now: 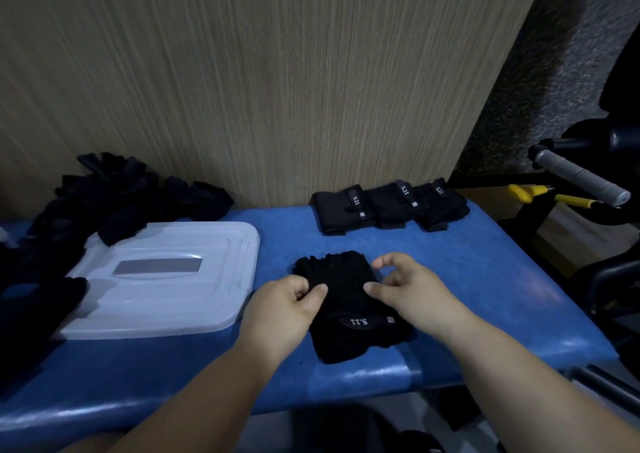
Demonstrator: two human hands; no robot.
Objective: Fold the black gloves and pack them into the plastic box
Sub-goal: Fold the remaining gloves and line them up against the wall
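Observation:
A black fingerless glove (346, 290) with a "5.11" wrist tab lies flat on the blue padded bench (485, 279), fingers pointing away from me. My left hand (287, 307) pinches its left edge between thumb and fingers. My right hand (405, 290) touches its right edge with thumb and fingers curled. Three folded black gloves (391, 205) sit in a row at the bench's back edge. A heap of loose black gloves (114, 199) lies at the back left. The translucent plastic box lid (166, 279) lies on the bench to the left of my hands.
A wood-grain wall panel (277, 89) rises right behind the bench. To the right stand dark exercise equipment with a grey-wrapped handle (578, 179) and yellow-handled parts (530, 193). More black fabric (38, 303) lies at the far left edge.

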